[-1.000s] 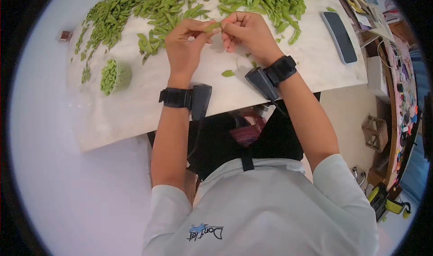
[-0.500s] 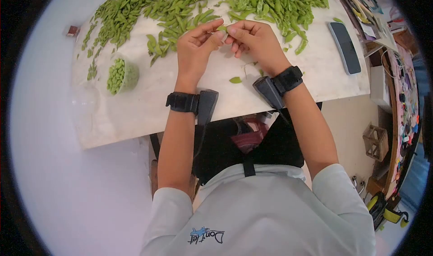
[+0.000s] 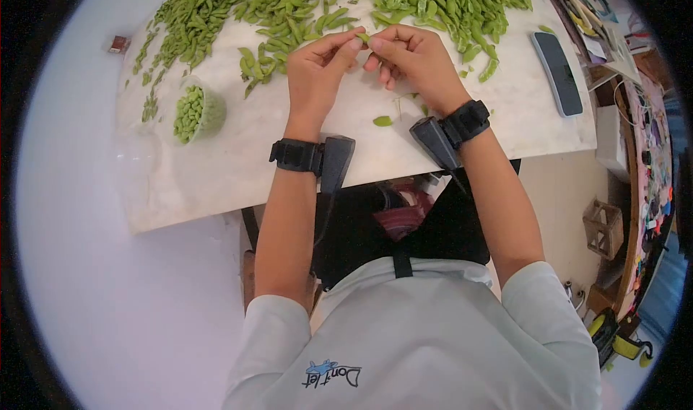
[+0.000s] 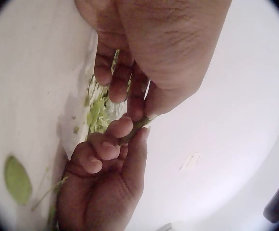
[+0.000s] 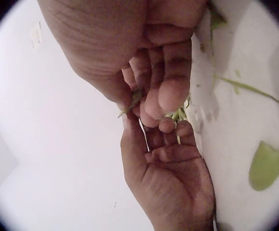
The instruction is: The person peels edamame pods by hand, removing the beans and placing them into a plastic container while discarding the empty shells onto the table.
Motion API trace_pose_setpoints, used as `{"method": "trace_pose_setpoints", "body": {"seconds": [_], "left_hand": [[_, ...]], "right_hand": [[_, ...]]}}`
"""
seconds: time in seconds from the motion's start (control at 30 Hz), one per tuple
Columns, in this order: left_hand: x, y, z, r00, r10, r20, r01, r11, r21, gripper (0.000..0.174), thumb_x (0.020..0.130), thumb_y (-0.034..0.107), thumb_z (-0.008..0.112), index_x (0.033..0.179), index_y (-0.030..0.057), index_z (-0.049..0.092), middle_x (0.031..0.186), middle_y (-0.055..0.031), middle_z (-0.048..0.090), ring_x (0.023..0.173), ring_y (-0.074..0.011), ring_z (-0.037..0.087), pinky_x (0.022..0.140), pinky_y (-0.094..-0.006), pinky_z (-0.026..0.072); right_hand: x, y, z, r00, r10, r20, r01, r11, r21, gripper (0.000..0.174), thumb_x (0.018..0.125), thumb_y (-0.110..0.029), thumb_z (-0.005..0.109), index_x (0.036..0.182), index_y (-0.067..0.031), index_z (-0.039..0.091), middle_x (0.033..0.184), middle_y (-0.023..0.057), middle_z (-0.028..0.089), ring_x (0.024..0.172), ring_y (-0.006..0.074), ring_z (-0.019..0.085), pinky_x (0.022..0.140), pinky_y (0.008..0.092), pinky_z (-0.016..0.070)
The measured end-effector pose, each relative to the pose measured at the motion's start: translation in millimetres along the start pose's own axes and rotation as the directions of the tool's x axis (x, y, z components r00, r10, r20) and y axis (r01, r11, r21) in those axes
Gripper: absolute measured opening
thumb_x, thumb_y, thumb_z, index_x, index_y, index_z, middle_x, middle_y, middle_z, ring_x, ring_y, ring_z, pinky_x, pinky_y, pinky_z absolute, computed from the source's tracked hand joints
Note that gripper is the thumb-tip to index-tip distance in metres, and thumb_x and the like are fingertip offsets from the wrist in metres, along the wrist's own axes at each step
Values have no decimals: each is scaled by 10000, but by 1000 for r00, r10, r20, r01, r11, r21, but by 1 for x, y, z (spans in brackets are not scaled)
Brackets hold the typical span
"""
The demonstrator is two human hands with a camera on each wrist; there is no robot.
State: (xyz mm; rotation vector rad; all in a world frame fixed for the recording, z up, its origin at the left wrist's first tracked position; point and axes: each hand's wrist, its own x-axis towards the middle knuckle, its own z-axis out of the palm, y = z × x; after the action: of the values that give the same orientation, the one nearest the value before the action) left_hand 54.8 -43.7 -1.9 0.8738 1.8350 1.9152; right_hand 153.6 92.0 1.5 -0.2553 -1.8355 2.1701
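Above the table, both hands meet fingertip to fingertip at a small green soybean pod (image 4: pixel 135 129). My left hand (image 3: pixel 315 78) pinches one end of it between thumb and index finger. The other end is pinched by the thumb and forefinger of my right hand (image 3: pixel 420 65), whose remaining fingers curl loosely beneath. Fingers cover most of the pod in the head view; a thin green end (image 5: pixel 126 111) sticks out in the right wrist view. Left of the hands stands a clear plastic cup (image 3: pixel 214 111) holding shelled green beans (image 3: pixel 189 114).
A wide heap of pods (image 3: pixel 195 24) spreads along the far side of the white table (image 3: pixel 216 186), with another pile (image 3: pixel 462 9) to the right. A phone (image 3: pixel 558 74) lies near the right edge. One loose leaf (image 3: pixel 382 121) and stem bits lie close to the right wrist.
The pod showed lengthwise between the fingertips a second ago; now fingers cover most of it. Both hands stay together, and the whole head view has shifted slightly.
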Motion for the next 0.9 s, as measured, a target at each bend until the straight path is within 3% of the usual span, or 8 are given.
{"method": "trace_pose_setpoints", "body": {"seconds": [0.57,0.9], "left_hand": [[-2,-1,-4,1000,5,10,-5,999,47,223,852,118,626,1036,10,689,731,-4,606,646,-68,508,636,-193,413],[-1,-8,-8,999,0,33,0,1000,-8,197,833,56,596,992,-27,677,796,-29,644,682,-73,554,663,-208,457]], "right_hand": [[0,4,-1,998,-47,48,49,997,-58,158,898,-150,610,909,8,604,741,70,672,540,55,562,481,191,459],[-1,5,1,996,-52,66,57,995,-84,142,897,-138,611,891,2,591,718,74,666,534,55,562,470,197,458]]}}
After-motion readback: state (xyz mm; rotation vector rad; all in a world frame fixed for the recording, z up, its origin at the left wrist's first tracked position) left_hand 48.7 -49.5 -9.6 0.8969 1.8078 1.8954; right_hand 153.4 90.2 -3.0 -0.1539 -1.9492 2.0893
